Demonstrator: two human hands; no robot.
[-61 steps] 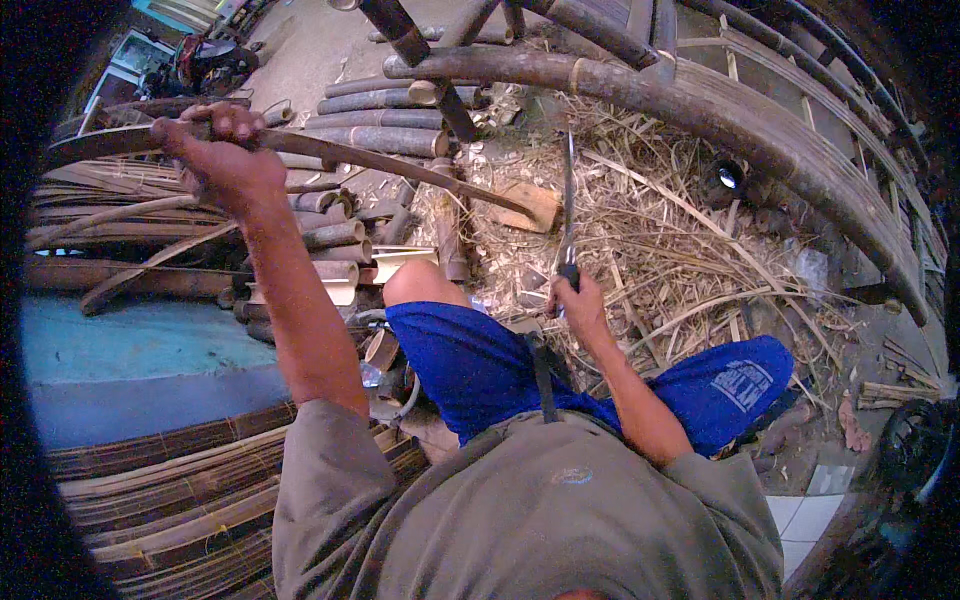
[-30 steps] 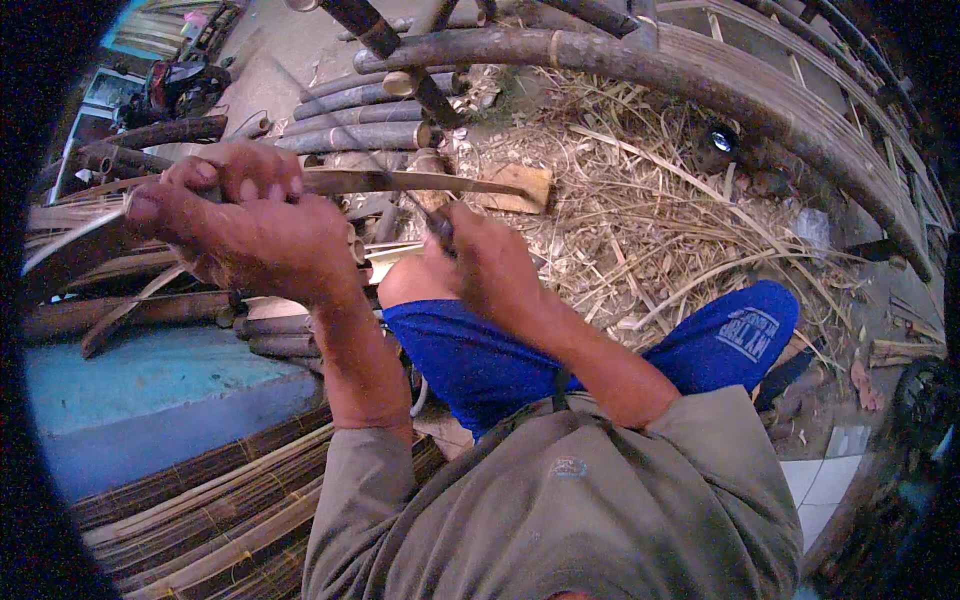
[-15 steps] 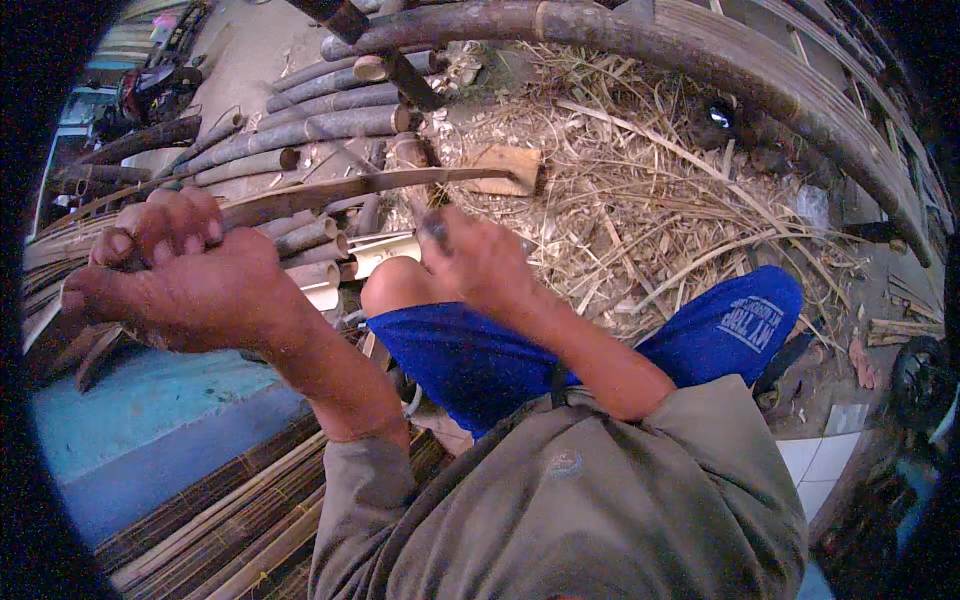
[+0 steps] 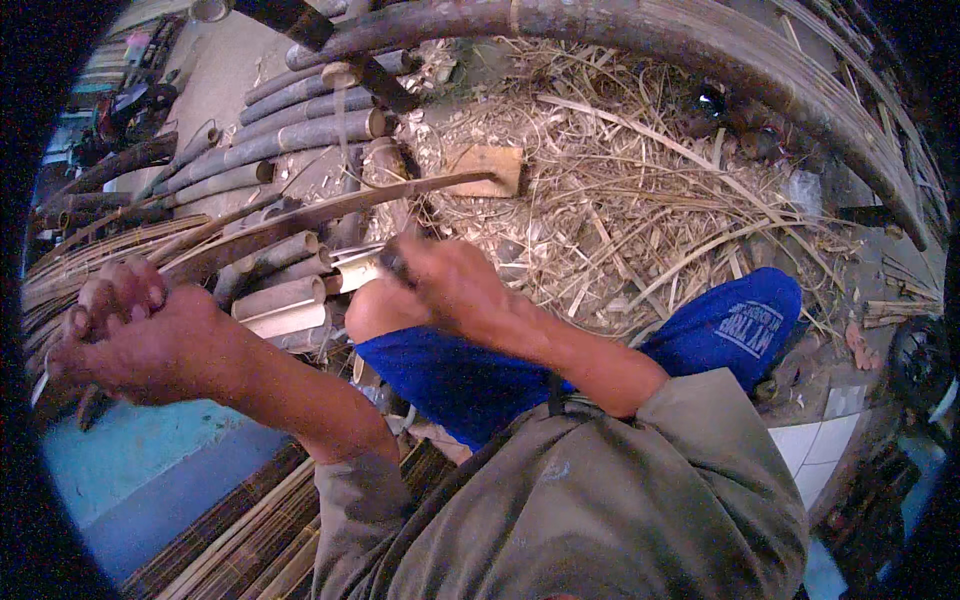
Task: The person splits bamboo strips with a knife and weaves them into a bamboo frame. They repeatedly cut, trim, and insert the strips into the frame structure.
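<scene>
My left hand (image 4: 150, 330) is closed at the left, its fingers curled around the near end of a long brown bamboo strip (image 4: 340, 203). From there the strip slants up and away, and its far end lies by a small wooden block (image 4: 485, 170) on the floor. Above my knee, my right hand (image 4: 455, 285) grips a dark-handled tool (image 4: 394, 262). The hand is blurred by motion, and the tool's working end cannot be made out. Just beyond the knee lie cut bamboo pieces (image 4: 285, 300), one split open with a pale inside.
Bamboo poles (image 4: 270, 143) lie in a row at the far left. A thick bamboo pole (image 4: 620, 35) arches across the back. Shavings and thin strips (image 4: 610, 210) cover the floor ahead. Beside my left arm is a blue ledge (image 4: 150, 450), with bundled slats (image 4: 240, 525) nearer.
Both hands have shifted left, the left one also slightly nearer me. The bamboo strip has moved with the left hand and slants more steeply. The view has shifted a little.
</scene>
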